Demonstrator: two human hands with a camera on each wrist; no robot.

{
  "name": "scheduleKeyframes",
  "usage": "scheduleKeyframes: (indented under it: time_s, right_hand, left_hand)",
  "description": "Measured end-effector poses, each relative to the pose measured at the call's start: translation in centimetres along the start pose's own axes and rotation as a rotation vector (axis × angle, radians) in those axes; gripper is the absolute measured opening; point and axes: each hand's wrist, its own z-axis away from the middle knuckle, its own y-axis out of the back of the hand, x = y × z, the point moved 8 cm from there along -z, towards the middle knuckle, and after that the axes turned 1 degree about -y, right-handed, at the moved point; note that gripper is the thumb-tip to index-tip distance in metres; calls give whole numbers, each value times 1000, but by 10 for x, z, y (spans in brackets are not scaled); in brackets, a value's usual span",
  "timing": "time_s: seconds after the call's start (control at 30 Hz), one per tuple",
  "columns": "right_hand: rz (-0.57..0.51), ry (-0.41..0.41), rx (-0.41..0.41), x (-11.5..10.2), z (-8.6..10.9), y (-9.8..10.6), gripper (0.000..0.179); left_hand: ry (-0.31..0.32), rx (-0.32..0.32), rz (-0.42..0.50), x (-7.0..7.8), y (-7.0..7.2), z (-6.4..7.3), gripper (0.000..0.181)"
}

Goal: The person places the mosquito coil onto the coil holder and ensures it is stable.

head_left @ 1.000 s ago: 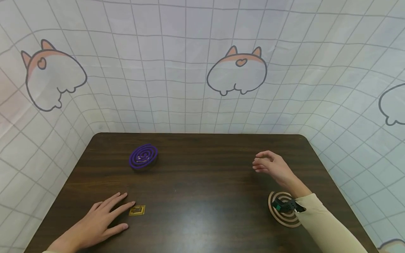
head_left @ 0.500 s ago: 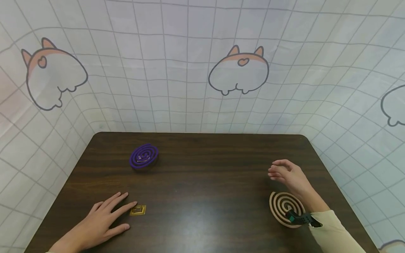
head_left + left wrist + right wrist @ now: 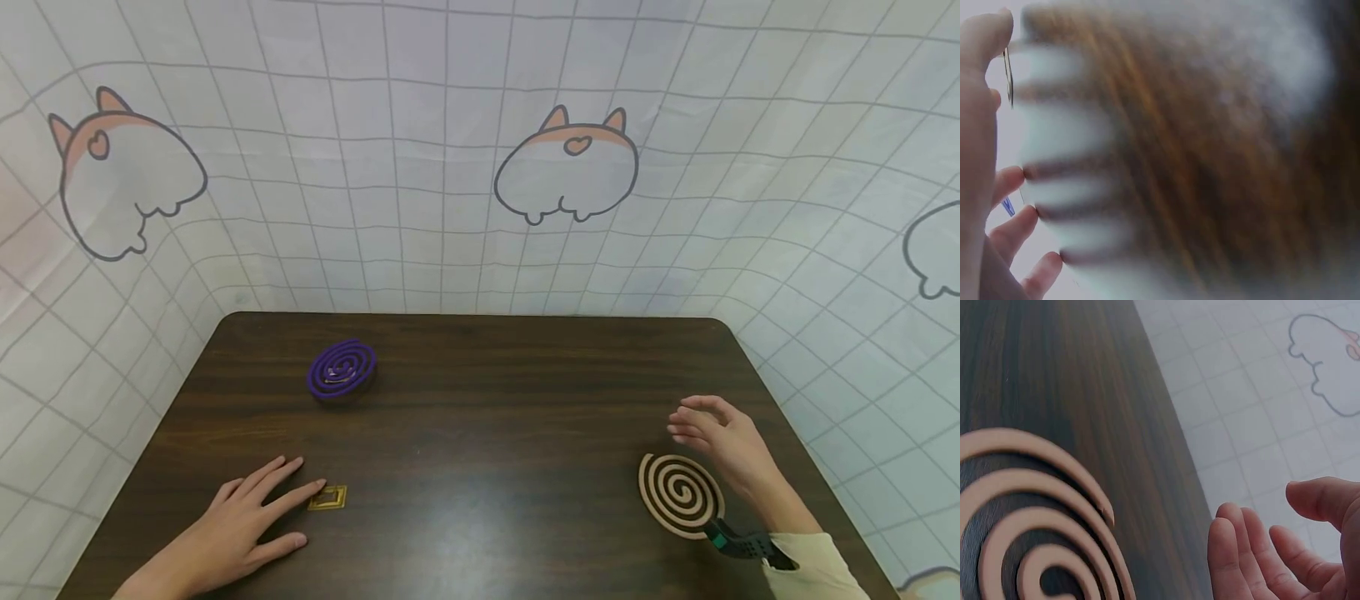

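My left hand rests spread on the dark table, palm down. Its index fingertip is right at the corner of a small gold square metal piece with a cut-out middle; edge-on, this metal piece shows as a thin strip in the left wrist view. My right hand holds nothing, its fingers loosely bent, just beyond and right of a tan spiral mosquito coil lying on the table. Part of this tan coil fills the lower left of the right wrist view.
At the back left, a purple spiral mosquito coil sits tilted, with a shadow beneath it. A white grid-patterned cloth with cartoon animals hangs round the back and sides of the dark wooden table.
My right hand has moved right and toward me, uncovering the tan coil that the forearm and wrist strap partly hid. The left hand has stayed in place by the gold piece.
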Motion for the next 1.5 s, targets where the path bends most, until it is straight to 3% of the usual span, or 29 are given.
scheduleKeyframes:
  time_s: [0.37,0.63,0.83,1.13,1.5]
  right_hand:
    - [69,-72,58,24,15,28,51]
    - [277,-113,95,42,23,42,65]
    - [362,-114,104,52,24,46,65]
    - [616,-167,130,54,29,53,62]
    - [628,-132,44,47,33,38,57]
  left_hand:
    - [-12,2,-2,1,6,7,65]
    - [-30,23,-28,2,8,9,63]
    - [-15,16,-22,1,6,6,63]
    - [1,-5,8,-2,2,-1,59]
    - [23,-26,31,-9,1,-11,57]
